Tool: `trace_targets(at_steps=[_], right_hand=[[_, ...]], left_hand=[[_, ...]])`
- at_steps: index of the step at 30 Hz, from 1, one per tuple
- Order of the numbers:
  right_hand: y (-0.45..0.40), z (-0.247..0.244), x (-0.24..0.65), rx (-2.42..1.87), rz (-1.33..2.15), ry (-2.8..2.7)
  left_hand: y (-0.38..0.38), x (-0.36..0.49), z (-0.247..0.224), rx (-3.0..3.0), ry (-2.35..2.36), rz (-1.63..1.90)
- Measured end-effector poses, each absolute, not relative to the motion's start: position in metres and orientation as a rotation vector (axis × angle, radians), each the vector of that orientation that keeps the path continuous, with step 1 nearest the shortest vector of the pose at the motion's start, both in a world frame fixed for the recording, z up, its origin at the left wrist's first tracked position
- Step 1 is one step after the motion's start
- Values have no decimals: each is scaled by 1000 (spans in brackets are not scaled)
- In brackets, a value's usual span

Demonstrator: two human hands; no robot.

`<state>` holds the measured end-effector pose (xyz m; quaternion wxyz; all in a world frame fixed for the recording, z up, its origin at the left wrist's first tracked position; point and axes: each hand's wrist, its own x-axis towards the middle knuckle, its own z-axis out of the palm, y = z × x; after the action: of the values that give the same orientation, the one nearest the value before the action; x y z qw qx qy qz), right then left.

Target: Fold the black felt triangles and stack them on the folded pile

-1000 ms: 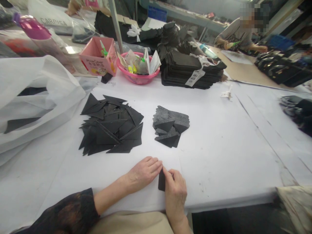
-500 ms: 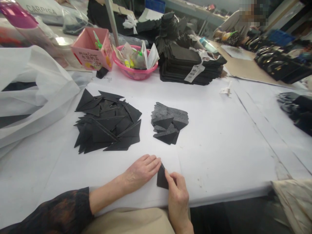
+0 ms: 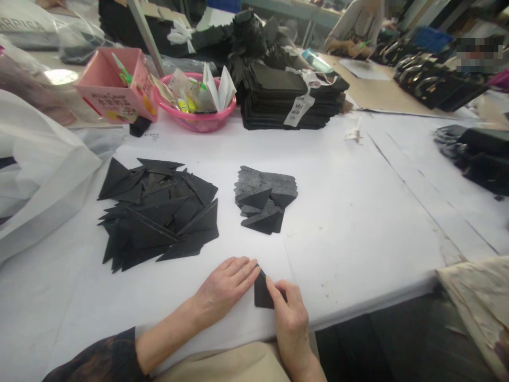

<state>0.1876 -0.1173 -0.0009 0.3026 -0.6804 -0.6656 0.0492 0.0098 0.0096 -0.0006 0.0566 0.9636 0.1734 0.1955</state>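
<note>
A small flat black piece (image 3: 262,292), leather-like with a slanted upper edge, lies on the white table near its front edge. My right hand (image 3: 292,313) pinches the piece along that slanted edge, thumb uppermost, and covers its right part. Stretched out flat, the fingers of my left hand (image 3: 228,286) rest with their tips on the piece's upper left corner. Beyond my left hand spreads a heap of black triangular pieces (image 3: 159,212). Just past the held piece is a smaller pile of overlapping pieces (image 3: 264,196), mostly with fuzzy grey faces up.
Along the back stand a pink box (image 3: 115,90), a pink basin (image 3: 199,122) with bottles and papers, and a tagged stack of black panels (image 3: 290,101). White sheeting (image 3: 43,170) bulges at left. Black items (image 3: 477,159) lie at right. Another person (image 3: 352,32) sits farther back.
The camera view has shifted, so the back items and the heap appear farther left. Both hands stay at the same black piece, with only slight movement of the fingers.
</note>
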Motion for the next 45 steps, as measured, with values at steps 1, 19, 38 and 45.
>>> trace_targets(at_steps=[1, 19, 38, 45], right_hand=[[-117, -1, 188, -1803, 129, -1763], [-114, 10, 185, -1869, 127, -1726], [-84, 60, 194, -2031, 82, -1750], [-62, 30, 169, -2105, 87, -1829]], left_hand=[[10, 10, -1, 2920, 523, 593], [11, 7, 1, 2939, 500, 593], [12, 7, -5, 2903, 543, 594], [12, 8, -4, 2903, 540, 600]])
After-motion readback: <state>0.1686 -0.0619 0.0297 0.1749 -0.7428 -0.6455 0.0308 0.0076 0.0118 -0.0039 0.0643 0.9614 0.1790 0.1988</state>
